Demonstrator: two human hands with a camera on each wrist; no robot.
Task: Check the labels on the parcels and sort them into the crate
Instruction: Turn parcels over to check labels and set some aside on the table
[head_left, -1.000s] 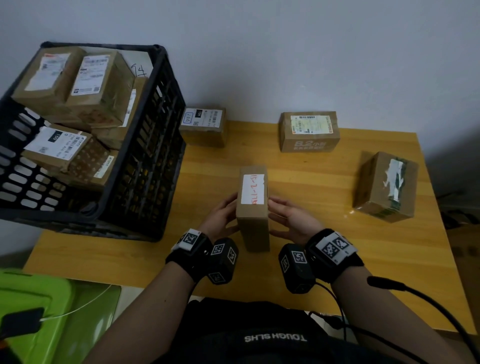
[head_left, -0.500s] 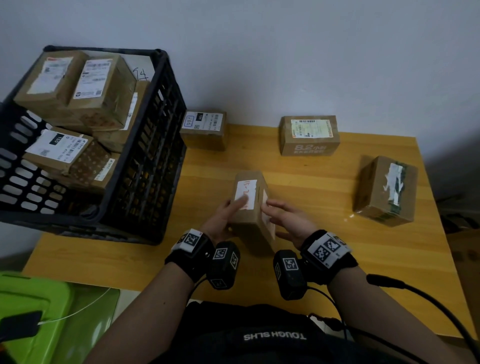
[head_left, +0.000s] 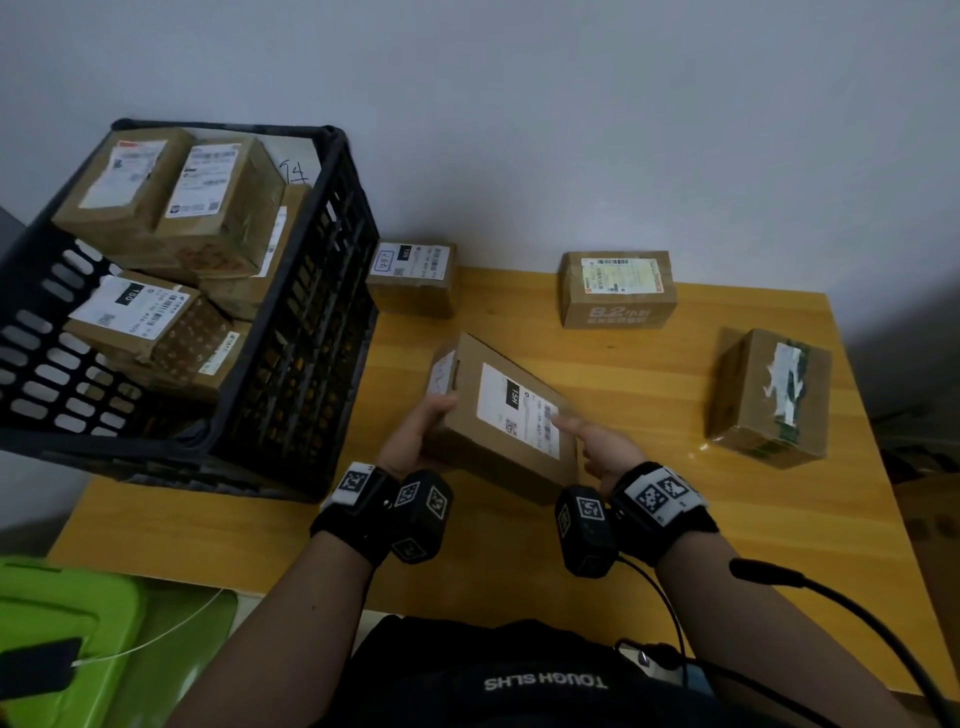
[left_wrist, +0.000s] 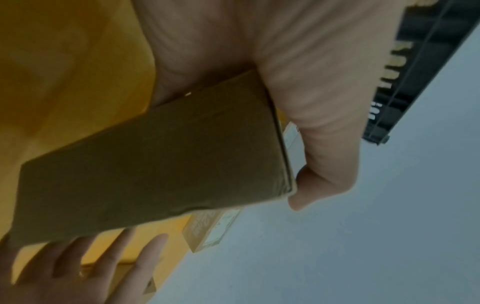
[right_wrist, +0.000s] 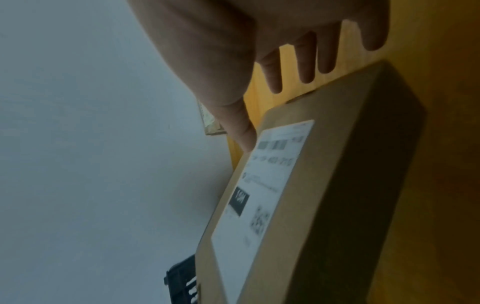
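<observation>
I hold a flat brown parcel (head_left: 498, 415) tilted above the wooden table (head_left: 649, 519), its broad white label (head_left: 514, 410) facing up. My left hand (head_left: 415, 441) grips its left edge, thumb on top and fingers underneath; the left wrist view shows that thumb (left_wrist: 319, 164) hooked over the parcel's (left_wrist: 155, 164) corner. My right hand (head_left: 597, 449) stays flat at the right end, thumb (right_wrist: 241, 131) touching the label's edge on the parcel (right_wrist: 324, 164), fingers (right_wrist: 306, 61) straight. The black crate (head_left: 311, 312) on the left holds several labelled parcels.
Three more parcels lie on the table: one beside the crate (head_left: 413, 278), one at the back (head_left: 618, 291), one taped at the right (head_left: 769, 400). A green bin (head_left: 62, 623) with a phone (head_left: 36, 670) sits low left. A grey wall stands behind.
The parcel stood on end on the table between both hands. It has been lifted and rolled so its broad label faces up; my left hand has taken its left edge.
</observation>
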